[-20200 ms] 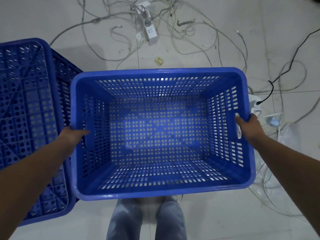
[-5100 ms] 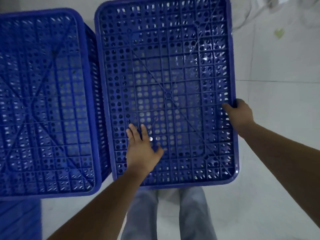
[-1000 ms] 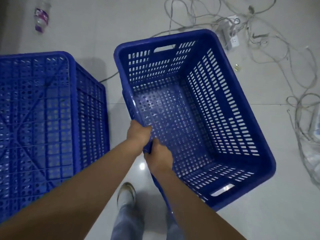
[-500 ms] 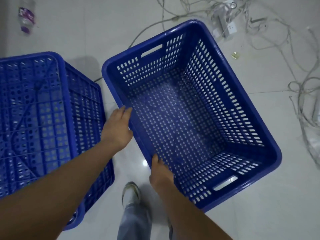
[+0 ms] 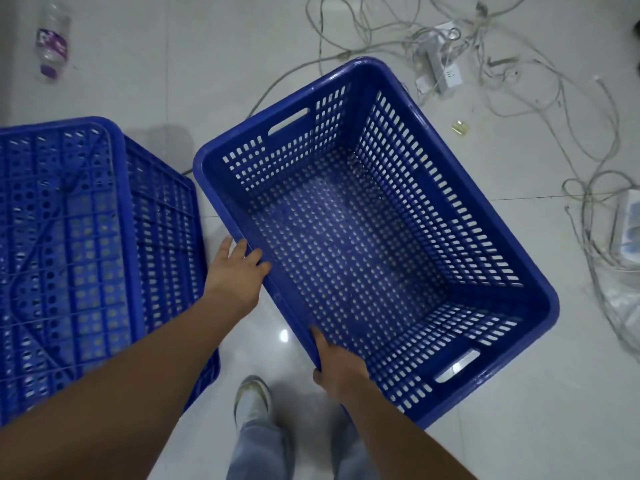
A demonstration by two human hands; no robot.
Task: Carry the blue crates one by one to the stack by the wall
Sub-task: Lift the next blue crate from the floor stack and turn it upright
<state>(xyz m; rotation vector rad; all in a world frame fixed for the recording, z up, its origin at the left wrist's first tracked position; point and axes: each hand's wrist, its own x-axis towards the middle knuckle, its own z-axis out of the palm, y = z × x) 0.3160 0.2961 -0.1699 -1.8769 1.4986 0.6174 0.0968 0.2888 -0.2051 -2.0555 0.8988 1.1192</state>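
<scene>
Seen from above, a person holds an open blue crate [image 5: 374,237] over the floor [image 5: 519,410], turned at an angle, mouth up and empty. Both hands sit on the same long rim, the one nearest the body, probably so the crate can be swung round for a better carrying hold. The left hand [image 5: 235,271] lies against the outside of that rim with its fingers [image 5: 254,256] mostly straight and close together, their tips hooked over the edge. The right hand [image 5: 337,367] grips the rim closer to the body, thumb lying along the inner wall; its other fingers are tucked under the rim and cannot be seen. To the left, an upturned crate [image 5: 69,254] stands bottom up on the floor, cut off by the left edge. Whether the held crate touches the floor is unclear. A bottle [image 5: 52,43] lies at the far left corner; tangled cables [image 5: 502,64] and a power strip [image 5: 446,69] sprawl at the far right. No wall or stack is visible.
</scene>
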